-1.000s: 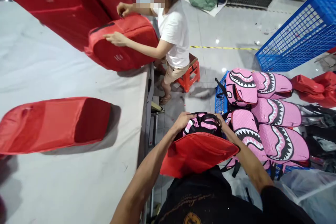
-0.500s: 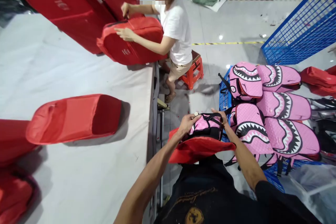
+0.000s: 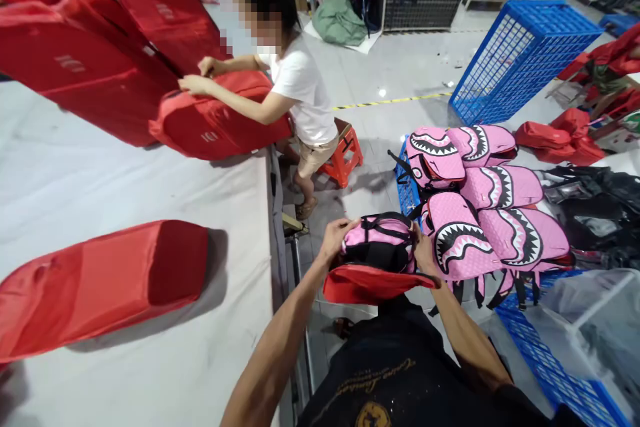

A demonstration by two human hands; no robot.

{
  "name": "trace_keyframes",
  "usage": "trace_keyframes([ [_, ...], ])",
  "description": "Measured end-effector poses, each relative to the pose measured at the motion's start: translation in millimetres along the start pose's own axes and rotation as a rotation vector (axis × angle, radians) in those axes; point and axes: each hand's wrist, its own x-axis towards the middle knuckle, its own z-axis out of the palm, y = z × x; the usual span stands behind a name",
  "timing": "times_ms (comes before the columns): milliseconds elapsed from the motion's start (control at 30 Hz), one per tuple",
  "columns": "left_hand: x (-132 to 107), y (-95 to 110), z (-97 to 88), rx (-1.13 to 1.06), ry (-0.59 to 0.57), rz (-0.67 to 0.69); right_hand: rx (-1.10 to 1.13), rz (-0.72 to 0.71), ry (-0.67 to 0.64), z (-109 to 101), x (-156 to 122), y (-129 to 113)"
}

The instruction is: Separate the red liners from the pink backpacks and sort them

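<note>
In front of my body is a pink and black backpack with a loose red flap of lining hanging on the side nearest me. My left hand is closed on its left edge. On the opposite edge my right hand grips the bag, its fingers partly hidden. Just right of that hand, several pink backpacks printed with shark mouths lie on a blue crate.
A pale table on the left bears a red bag shell and tall red bags. A seated co-worker handles a red bag. A blue basket stands at the far right; another blue crate is near right.
The view has swung right and up, showing more of the floor and background. The backpack has turned slightly in my hands, and its red flap hangs lower. The co-worker's hands have come closer together.
</note>
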Motion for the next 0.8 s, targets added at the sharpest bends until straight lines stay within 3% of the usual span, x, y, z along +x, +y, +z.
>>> trace_keyframes([
  [67,-0.7,-2.4,-33.4,-0.025,0.027,0.003,0.079,0.081,0.007,-0.7,-2.6,-18.7],
  [167,-8.5,-20.5,-83.8,-0.068,0.114,-0.041,0.212,0.144,-0.129,11.3,3.3,-48.3],
  [267,-24.6,-48.3,-106.4,-0.083,0.185,-0.119,0.145,0.115,-0.224,38.7,27.5,-65.2],
  [400,-49.0,-76.8,-91.9,-0.151,0.238,-0.152,-0.133,-0.006,-0.188,66.7,65.8,-67.7],
  [500,-68.4,-88.1,-78.2,-0.235,0.237,-0.167,-0.262,-0.060,-0.219,67.4,77.3,-68.8],
  [667,-106.1,-99.5,-74.4,-0.399,0.213,-0.179,-0.320,-0.138,-0.252,32.6,58.9,-84.9],
  [800,-128.2,-102.6,-73.3,-0.508,0.237,-0.164,-0.286,-0.306,-0.160,-17.7,3.9,-101.7],
])
